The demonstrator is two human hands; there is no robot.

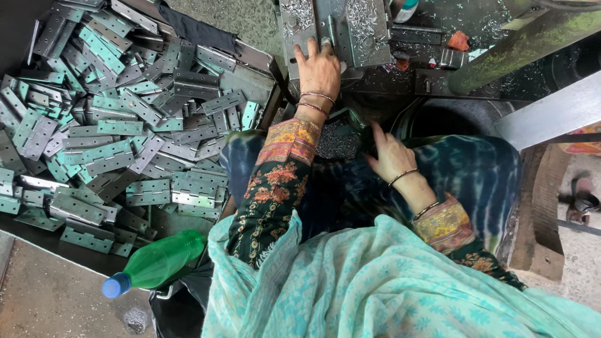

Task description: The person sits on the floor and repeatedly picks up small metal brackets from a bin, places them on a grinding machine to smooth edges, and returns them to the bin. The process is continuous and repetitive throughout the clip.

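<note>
My left hand (319, 68) lies flat, fingers spread, on a grey hinge plate (297, 22) on the machine counter (405, 81) — its long axis running away from me. Right hand (390, 159) open, empty, over my lap.

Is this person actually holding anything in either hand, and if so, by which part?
Nothing is clearly gripped. The left hand lies flat on a grey metal plate on the machine, fingers spread. The right hand rests open in the lap.

You have two bare hands in view, left hand (320, 68) and right hand (390, 159). One green plastic bottle with blue cap (156, 263). Flat grey-green metal hinge plates (106, 124): a heap too many to count.
</note>
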